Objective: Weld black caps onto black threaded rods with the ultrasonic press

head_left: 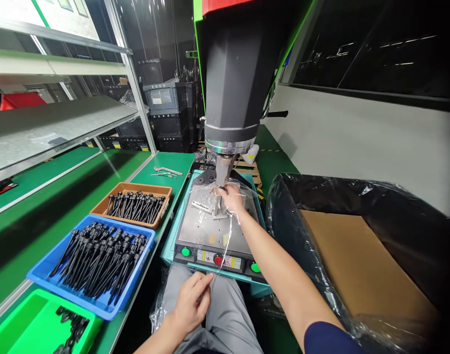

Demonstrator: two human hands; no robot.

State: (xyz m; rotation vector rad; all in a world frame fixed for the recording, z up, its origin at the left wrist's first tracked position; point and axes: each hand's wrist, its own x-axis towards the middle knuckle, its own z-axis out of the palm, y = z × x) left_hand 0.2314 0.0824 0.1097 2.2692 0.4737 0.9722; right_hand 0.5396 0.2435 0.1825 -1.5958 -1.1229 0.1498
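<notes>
My right hand (232, 197) reaches under the grey horn (223, 169) of a bench press machine, beside the small metal fixture (220, 214) on its plate. Its fingers are closed around a small dark piece (222, 190), mostly hidden and seen through clear film. That clear plastic sheet (229, 236) hangs over the front of the work area, with a bright crease running down it. Over my lap, my left hand (193, 301) is closed with curled fingers. Its fingertips are at the sheet's lower end; what they pinch, if anything, is unclear.
At left stand a brown tray (121, 187) and a blue tray (33, 270) of black strap-like parts, plus a green bin (18, 324) with small black pieces. Green and red buttons (218, 259) line the machine's front. A plastic-lined box (306, 246) stands right. A wrench (167, 170) lies behind the trays.
</notes>
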